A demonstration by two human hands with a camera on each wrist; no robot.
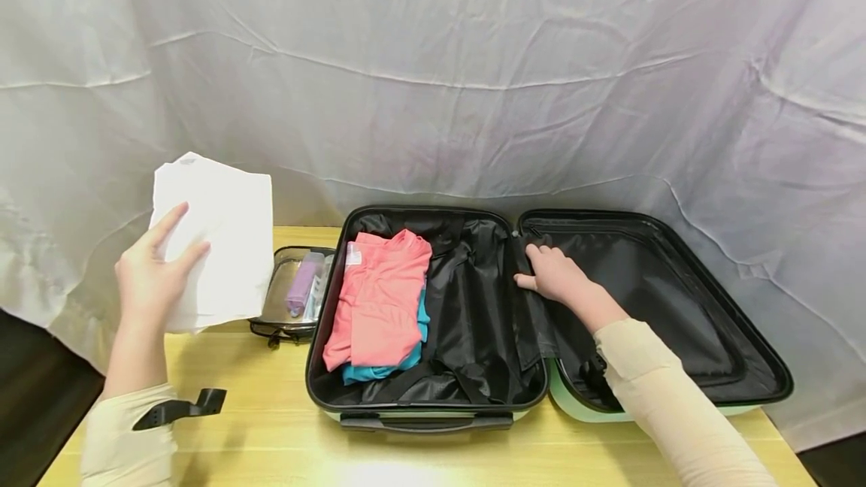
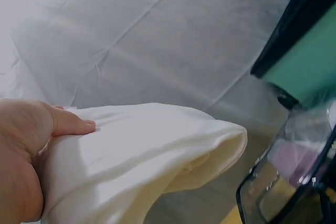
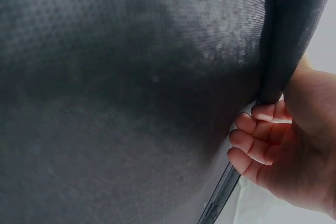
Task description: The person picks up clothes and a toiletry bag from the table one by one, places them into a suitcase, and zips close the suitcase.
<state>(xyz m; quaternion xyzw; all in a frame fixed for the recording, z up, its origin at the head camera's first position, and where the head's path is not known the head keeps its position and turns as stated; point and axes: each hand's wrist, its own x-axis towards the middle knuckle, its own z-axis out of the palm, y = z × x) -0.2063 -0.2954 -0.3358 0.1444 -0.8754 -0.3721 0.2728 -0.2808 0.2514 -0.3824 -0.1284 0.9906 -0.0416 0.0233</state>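
Observation:
My left hand (image 1: 152,269) holds a folded white cloth (image 1: 233,235) above the table's left side, thumb and fingers gripping its near left edge. In the left wrist view, the white cloth (image 2: 152,135) bends into a loose fold away from the hand (image 2: 23,156). My right hand (image 1: 558,274) is at the hinge side of an open suitcase (image 1: 433,421), gripping a black fabric flap (image 1: 531,314). The right wrist view shows that hand's (image 3: 294,145) curled fingers at the edge of the dark fabric (image 3: 131,103). A folded coral shirt (image 1: 379,303) lies in the suitcase's left half on blue clothing (image 1: 379,373).
A clear pouch (image 1: 280,299) with a purple item (image 1: 306,282) inside stands left of the suitcase. The suitcase lid (image 1: 649,307) lies open to the right, its black lining facing up. Grey fabric (image 1: 433,81) hangs behind the wooden table (image 1: 271,412).

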